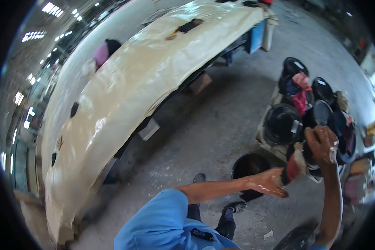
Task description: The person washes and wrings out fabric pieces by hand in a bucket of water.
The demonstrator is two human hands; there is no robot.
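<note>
My left hand (pixel 271 182) reaches to the right over the floor, its fingers closed around a bundled red and cream piece (pixel 294 166) with a dark lower end, which looks like a rag. Higher up and to the right, my right hand (pixel 322 143) is raised in front of the dark buckets, fingers bent and skin wet and shiny. What it grips, if anything, is hidden. Below the left forearm, a round black bucket (pixel 251 165) stands on the floor. Close behind my hands is a group of black buckets (pixel 282 125), with pink and dark cloths (pixel 301 98) among them.
A long, curved, glossy cream-coloured sheet (pixel 154 75) covers a raised form on the left. Dark pieces (pixel 189 26) lie on it. Another person (pixel 106 53) is beyond its far edge. Boxes and containers (pixel 360 179) line the far right. My feet (pixel 237 207) are on the grey floor.
</note>
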